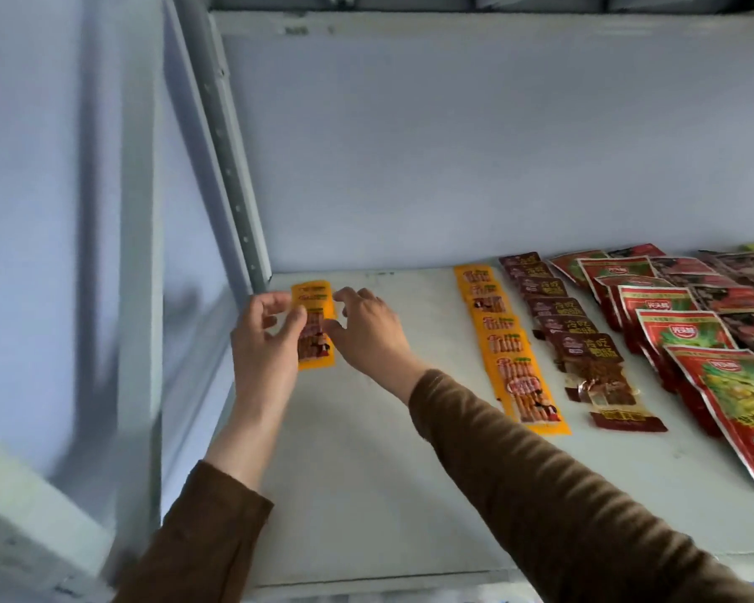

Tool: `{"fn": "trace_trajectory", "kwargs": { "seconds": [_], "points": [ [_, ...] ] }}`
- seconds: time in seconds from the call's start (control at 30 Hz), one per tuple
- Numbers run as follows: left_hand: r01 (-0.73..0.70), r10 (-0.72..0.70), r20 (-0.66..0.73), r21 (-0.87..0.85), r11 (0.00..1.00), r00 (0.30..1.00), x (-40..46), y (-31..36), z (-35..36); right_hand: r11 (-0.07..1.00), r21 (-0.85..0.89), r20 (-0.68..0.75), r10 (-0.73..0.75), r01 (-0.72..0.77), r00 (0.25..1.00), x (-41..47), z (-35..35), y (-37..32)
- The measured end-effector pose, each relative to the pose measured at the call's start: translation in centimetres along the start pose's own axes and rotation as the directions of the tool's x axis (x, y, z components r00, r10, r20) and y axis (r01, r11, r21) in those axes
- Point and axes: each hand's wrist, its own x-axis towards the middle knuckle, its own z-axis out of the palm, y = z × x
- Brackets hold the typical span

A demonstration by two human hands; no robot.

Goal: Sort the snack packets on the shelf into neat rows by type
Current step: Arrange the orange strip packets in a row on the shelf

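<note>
Soft, even daylight; bluish cast; motion blur at left edge; wide-angle bending; faint shadows.

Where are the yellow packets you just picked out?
In the head view the yellow packets sit at the shelf's far left, by the upright post, held between the left hand and right hand.

"冷吃" on brown packets (593, 348)
</note>
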Motion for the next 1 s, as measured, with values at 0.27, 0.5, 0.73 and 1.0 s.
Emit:
{"fn": "trace_trajectory", "kwargs": {
  "seconds": [0.27, 0.5, 0.73, 1.0],
  "points": [
    [0.070, -0.083, -0.104, -0.126, 0.990, 0.991, 0.0, -1.8, -1.9, 0.979, -0.149, 0.160, 0.165, -0.141, 0.973, 4.9, 4.2, -2.4],
    [0.110, -0.126, -0.068, -0.203, 0.973, 0.990, -0.1, -1.8, -1.3, 0.994, 0.018, 0.156, 0.101, -0.105, 0.983, 4.6, 3.6, -0.3],
    [0.318, -0.294, 0.177, -0.122, 0.940, 0.939, -0.6, -1.2, -0.7, 0.658, 0.752, 0.099, -0.063, -0.033, 0.993, 0.7, 0.5, 1.3],
    [0.530, -0.425, 0.327, -0.391, 0.752, 0.844, -1.0, -0.3, 0.4, 0.854, 0.518, 0.209, -0.191, 0.057, 0.959, -2.6, -0.2, -0.6]
  ]
}}
